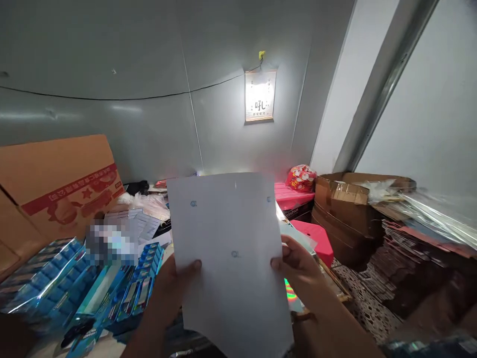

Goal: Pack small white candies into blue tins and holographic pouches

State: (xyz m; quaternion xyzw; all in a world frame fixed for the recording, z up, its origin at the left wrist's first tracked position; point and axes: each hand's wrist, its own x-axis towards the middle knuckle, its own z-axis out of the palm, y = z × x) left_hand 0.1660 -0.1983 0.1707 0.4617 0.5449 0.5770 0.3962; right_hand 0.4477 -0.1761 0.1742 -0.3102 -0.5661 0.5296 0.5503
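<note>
Held upright in front of me is a large white sheet of paper (231,223) with a few small bluish printed marks. My left hand (177,276) grips its left edge, the thumb lying on the near face. On the right edge my right hand (296,261) pinches it, thumb in front and fingers behind. The paper's lower edge curves, and it hides much of what lies behind it. Left of my left hand are blue boxes in display rows (134,286).
A big cardboard carton (55,189) stands at the left. Loose papers (143,226) and plastic lie beside it. To the right are a pink stool (316,238), a red patterned bag (301,177), an open brown carton (346,214) and stacked flat cardboard (395,263). A lit scroll (260,99) hangs on the wall.
</note>
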